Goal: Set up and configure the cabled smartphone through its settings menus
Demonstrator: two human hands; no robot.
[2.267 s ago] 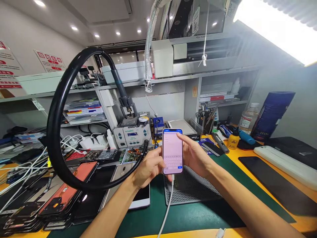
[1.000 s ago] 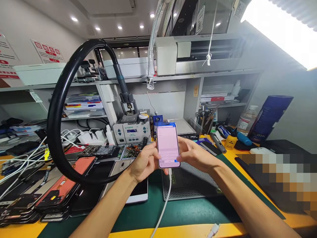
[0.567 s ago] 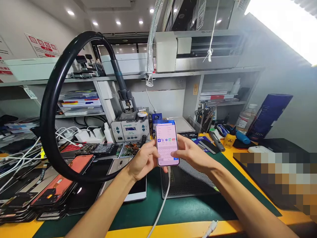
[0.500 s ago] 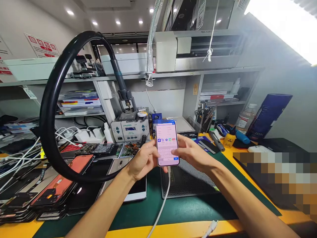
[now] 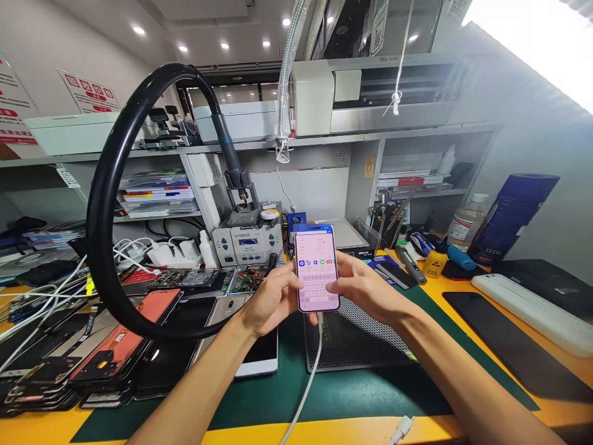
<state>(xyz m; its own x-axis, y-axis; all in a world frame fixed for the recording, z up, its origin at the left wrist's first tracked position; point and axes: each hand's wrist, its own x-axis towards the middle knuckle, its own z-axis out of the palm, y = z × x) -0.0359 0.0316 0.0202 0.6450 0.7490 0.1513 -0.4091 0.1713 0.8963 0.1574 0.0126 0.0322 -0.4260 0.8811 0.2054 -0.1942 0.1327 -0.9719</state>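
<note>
A smartphone (image 5: pixel 317 269) is held upright between my two hands, its screen lit with a row of icons and an on-screen keyboard. My left hand (image 5: pixel 274 299) is closed on its left edge, the thumb by the keyboard's left side. Around the right edge my right hand (image 5: pixel 365 285) is closed too, with the thumb over the keyboard. Fingertips show below the phone; the other fingers are hidden behind it. A white charging cable (image 5: pixel 309 389) runs from the phone's bottom end towards the bench's front edge. Under it lies a dark perforated pad (image 5: pixel 352 352) on the green mat (image 5: pixel 259 405).
Stacks of phones and phone parts (image 5: pixel 125 334) fill the left. A thick black hose (image 5: pixel 99 228) loops over them from a grey repair station (image 5: pixel 245 241). At right are a yellow bottle (image 5: pixel 434 264), a dark flat panel (image 5: pixel 514 343) and a long white device (image 5: pixel 532 312). A plug (image 5: pixel 402 428) lies in front.
The whole view has shifted slightly, so everything sits a little further right. Both hands still hold the phone. The dark panel and white device at right, blurred before, now show clearly.
</note>
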